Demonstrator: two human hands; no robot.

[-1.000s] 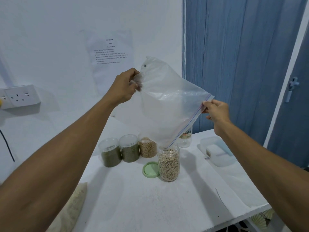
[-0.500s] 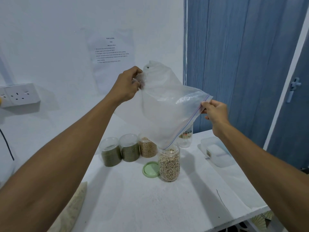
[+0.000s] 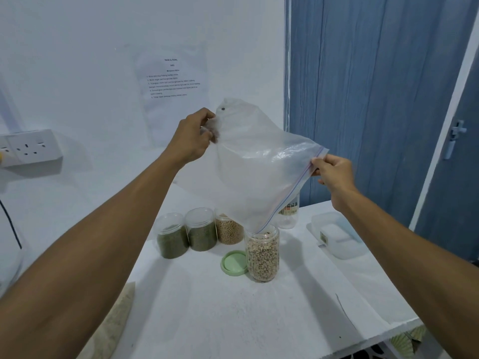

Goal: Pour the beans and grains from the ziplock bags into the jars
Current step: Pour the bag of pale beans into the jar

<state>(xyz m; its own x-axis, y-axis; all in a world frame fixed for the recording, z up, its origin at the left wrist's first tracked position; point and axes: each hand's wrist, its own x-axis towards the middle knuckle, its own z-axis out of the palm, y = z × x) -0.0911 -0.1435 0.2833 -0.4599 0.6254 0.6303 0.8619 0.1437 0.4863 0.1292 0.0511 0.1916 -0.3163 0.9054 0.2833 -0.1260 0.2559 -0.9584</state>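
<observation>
A clear ziplock bag hangs tipped over an open jar filled with pale beans. The bag's zip corner points down into the jar's mouth. My left hand pinches the bag's raised bottom corner, where one dark bean is stuck. At the zip edge on the right, my right hand pinches the upper corner. The bag looks nearly empty. A green lid lies on the table just left of the jar.
Behind the open jar stand two jars of green grains and one of tan beans. A small bottle and a white plastic box sit right. Another filled bag lies at the lower left. The table edge runs front right.
Both hands and the bag have barely moved; the bag's top corner has shifted slightly as it is held over the jar.
</observation>
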